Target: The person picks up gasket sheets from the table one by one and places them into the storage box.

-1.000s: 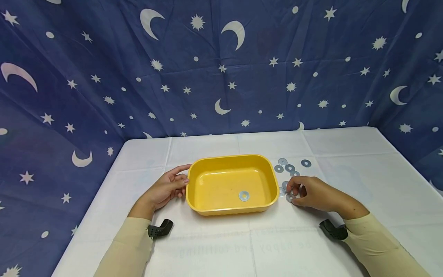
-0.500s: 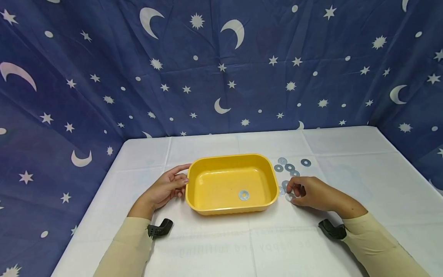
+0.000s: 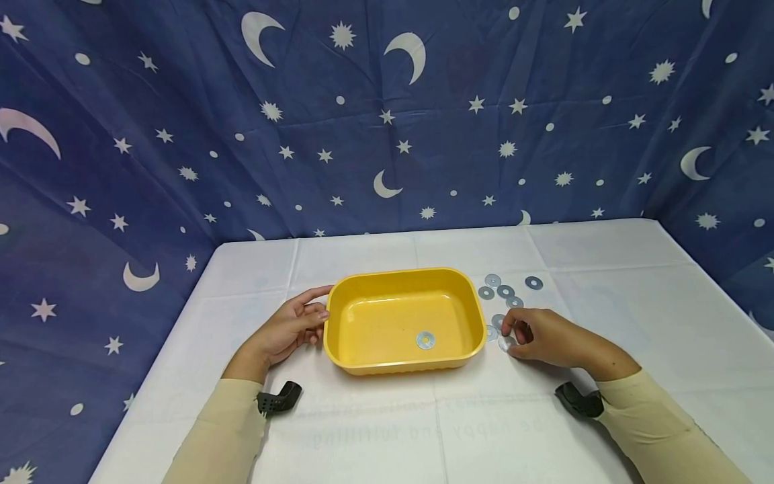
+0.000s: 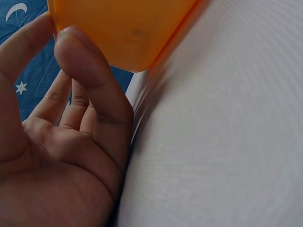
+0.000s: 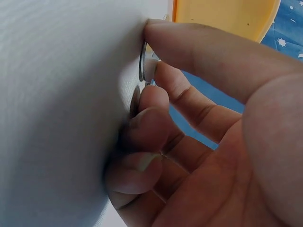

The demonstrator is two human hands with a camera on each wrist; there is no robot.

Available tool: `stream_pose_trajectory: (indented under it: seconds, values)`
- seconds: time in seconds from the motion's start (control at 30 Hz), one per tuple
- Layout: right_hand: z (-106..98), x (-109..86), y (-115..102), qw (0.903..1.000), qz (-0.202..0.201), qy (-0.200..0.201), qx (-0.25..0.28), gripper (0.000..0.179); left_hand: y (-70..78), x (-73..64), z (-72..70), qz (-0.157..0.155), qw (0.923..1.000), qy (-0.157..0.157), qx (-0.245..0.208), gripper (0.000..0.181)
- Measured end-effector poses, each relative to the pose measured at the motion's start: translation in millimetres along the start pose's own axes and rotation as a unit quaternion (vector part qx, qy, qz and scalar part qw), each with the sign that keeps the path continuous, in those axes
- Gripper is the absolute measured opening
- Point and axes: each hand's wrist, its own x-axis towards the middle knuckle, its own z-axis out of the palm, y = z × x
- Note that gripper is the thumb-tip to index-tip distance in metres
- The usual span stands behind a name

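A yellow tray (image 3: 399, 370) stands on the white table. One flat metal washer (image 3: 426, 340) lies inside it, towards the right front. My left hand (image 3: 287, 333) touches the tray's left end with thumb and index finger, relaxed; in the left wrist view the thumb (image 4: 85, 61) meets the tray's wall (image 4: 128, 38). My right hand (image 3: 547, 338), right of the tray, pinches a washer (image 3: 506, 344) at its edges between thumb and index finger. The right wrist view shows this washer (image 5: 142, 61) edge-on at the fingertips, close to the tabletop. Other washers (image 3: 498, 321) lie beside the fingers.
Several more washers (image 3: 505, 291) lie flat behind the right hand, some touching or overlapping. A single darker washer (image 3: 534, 283) is apart, farther right. The white tablecloth (image 3: 363, 444) ends at a blue curtain (image 3: 338, 134) with moons and stars.
The washer under my right fingers has turned brighter, as though tilted slightly. Both hands and the tray stay in place; the head view has shifted very slightly.
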Motion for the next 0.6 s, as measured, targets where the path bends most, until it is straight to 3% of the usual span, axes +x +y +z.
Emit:
stream_pose_trajectory:
  seconds: [0.6]
  values:
    - [-0.4,-1.8,-3.7,0.9999,-0.008,0.007,0.002,0.026,-1.5,0.7,-1.0,0.004,1.0000,-0.003,0.001,0.065]
